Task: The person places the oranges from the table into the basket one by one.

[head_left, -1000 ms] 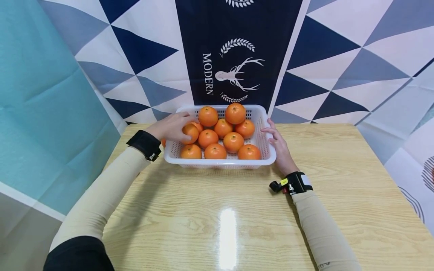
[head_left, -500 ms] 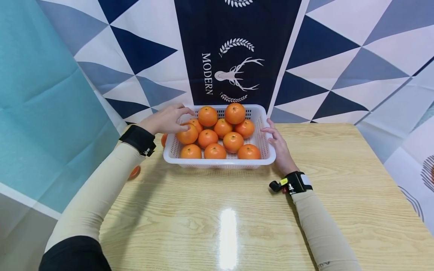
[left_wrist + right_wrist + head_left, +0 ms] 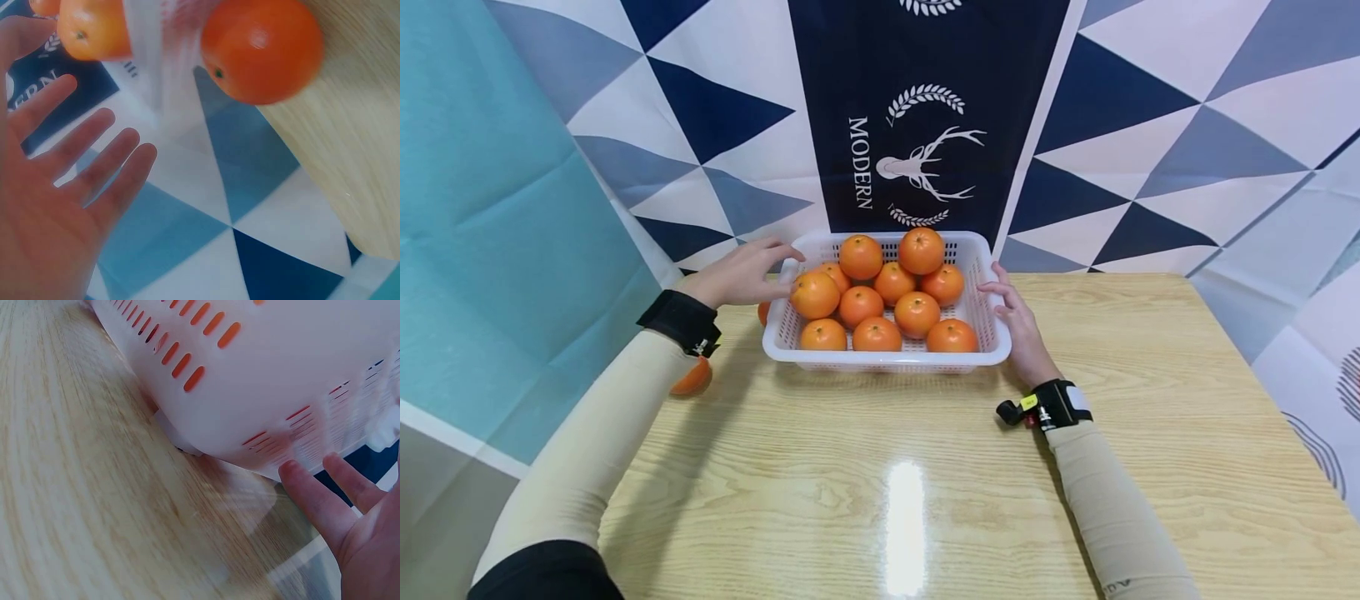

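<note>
A white plastic basket [image 3: 891, 358] full of several oranges [image 3: 917, 315] stands at the table's back edge. My left hand [image 3: 741, 273] is at its left rim, fingers spread and holding nothing. In the left wrist view the palm of the left hand [image 3: 56, 206] is bare, with its fingertips apart from the nearest fruit. The closest orange [image 3: 815, 295] lies inside at the left end. At the basket's right end, my right hand [image 3: 1026, 333] rests against the side. In the right wrist view, extended fingers [image 3: 315, 500] touch the slotted outer wall.
Outside the basket, one orange [image 3: 692, 377] lies on the wooden table [image 3: 820, 467] beside my left forearm. Another orange [image 3: 262, 50], partly hidden in the head view, sits just left of the basket. A patterned cloth [image 3: 730, 108] hangs behind the table.
My left hand has let go of the orange at the basket's left end and drawn back leftward. An orange on the table has come out from behind that arm. The right hand stays put.
</note>
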Motion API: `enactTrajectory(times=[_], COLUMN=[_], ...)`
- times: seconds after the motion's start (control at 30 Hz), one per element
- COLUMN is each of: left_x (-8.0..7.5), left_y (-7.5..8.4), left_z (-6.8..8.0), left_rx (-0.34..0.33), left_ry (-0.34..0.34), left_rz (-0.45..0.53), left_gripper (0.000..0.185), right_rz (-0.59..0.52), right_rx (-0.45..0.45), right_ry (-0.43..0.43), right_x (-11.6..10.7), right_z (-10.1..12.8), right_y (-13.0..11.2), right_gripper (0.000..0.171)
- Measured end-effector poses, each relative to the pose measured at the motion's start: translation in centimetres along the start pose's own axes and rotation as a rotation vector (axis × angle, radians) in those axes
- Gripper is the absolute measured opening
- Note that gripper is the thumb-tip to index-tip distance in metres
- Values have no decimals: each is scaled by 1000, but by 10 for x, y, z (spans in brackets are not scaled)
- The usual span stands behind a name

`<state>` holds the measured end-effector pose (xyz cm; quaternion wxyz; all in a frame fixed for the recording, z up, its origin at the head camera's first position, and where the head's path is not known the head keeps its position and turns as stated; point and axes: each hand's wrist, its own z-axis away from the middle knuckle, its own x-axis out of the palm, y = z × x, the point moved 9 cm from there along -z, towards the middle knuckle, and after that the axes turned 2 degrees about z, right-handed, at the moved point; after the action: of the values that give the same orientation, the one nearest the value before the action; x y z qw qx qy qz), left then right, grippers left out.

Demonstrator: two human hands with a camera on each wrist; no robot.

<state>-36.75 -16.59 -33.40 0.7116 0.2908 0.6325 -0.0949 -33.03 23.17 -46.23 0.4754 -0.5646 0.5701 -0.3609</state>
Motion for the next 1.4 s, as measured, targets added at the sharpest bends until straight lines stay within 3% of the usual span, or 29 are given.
enactTrajectory(times=[0.27,0.57,0.77,1.0,1.4], left_x=[0,-5,-5,4,31], left_y=[-22,-43,-53,-58,-58], left_z=[22,45,53,53,30], left_rx=[-56,-69,-85,-105,-99], left_ry=[0,20,27,-8,-80], left_rz=[-17,-17,-34,-37,3], left_gripper=[60,55,54,59,76], right_rz=[-9,-27,-37,-14,-22], right_rx=[-5,1,-12,0,-11], right_ry=[-7,-14,-17,-10,-13], right_x=[-2,-3,-3,-2,1], right_z=[1,1,1,0,1], right_y=[1,1,0,1,-4], right_gripper=[40,40,39,39,37])
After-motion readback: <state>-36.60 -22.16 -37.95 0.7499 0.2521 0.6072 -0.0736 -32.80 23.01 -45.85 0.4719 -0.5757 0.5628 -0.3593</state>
